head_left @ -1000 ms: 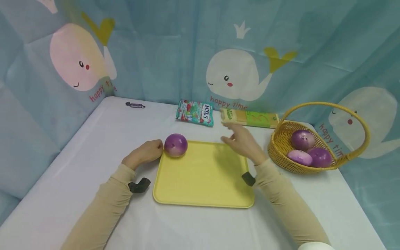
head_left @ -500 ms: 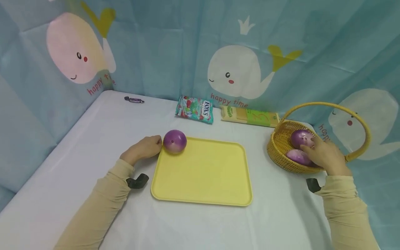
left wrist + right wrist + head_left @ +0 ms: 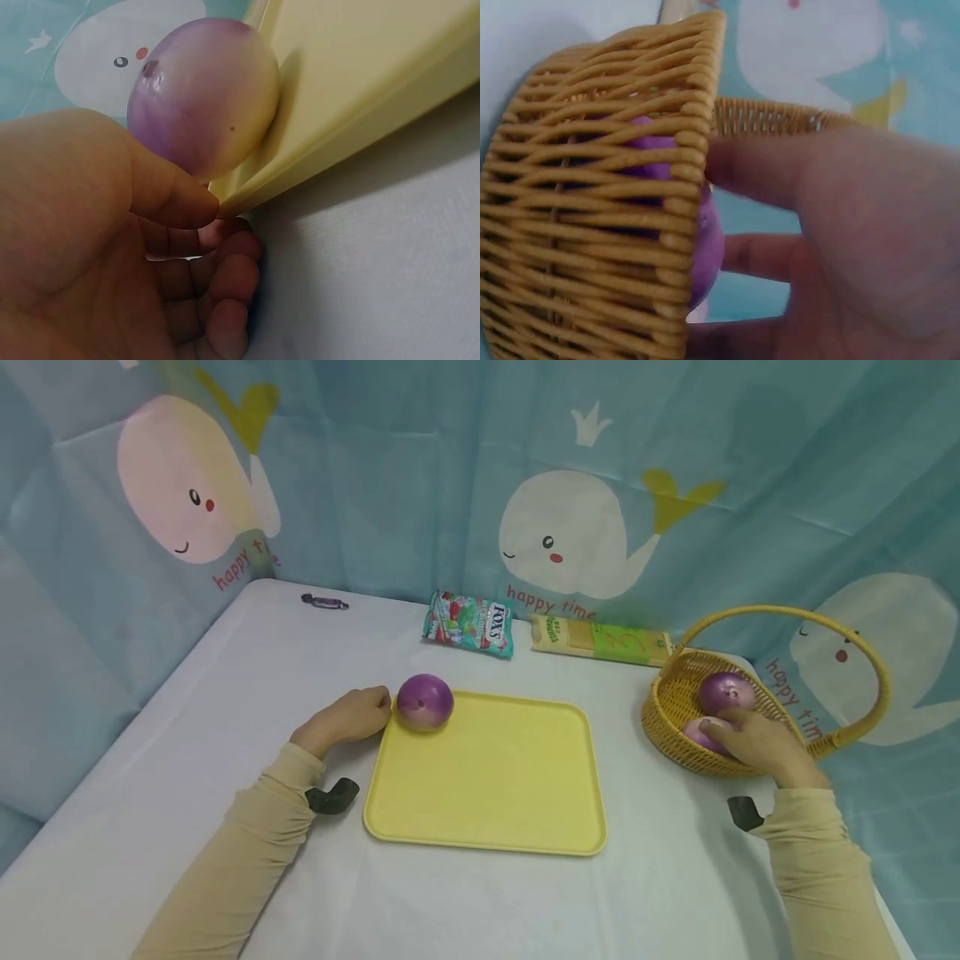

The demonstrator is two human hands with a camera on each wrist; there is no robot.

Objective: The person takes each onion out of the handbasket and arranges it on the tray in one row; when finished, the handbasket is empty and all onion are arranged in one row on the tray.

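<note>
In the head view, my left hand (image 3: 351,718) is at the far left corner of a yellow tray (image 3: 510,777). The left wrist view has its thumb and curled fingers pinching the tray's rim. A glossy purple onion (image 3: 425,702), fading to cream, sits in that corner beside the hand. My right hand (image 3: 768,745) reaches into a wicker basket (image 3: 663,727), its thumb and fingers around a pale purple onion (image 3: 697,733). A darker purple onion (image 3: 726,692) lies behind it. In the right wrist view the basket's wall partly hides the fingertips and the purple onion (image 3: 709,251).
A teal FOX'S candy bag (image 3: 468,622) and a long yellow-green packet (image 3: 602,639) lie along the back of the white table (image 3: 210,760). A small wrapped candy (image 3: 325,602) is at the back left. The basket's tall handle (image 3: 877,685) arches over its right side.
From above the tray, my right hand has moved right into the basket, then shifted slightly left onto the pale onion. My left hand has stayed at the tray's corner.
</note>
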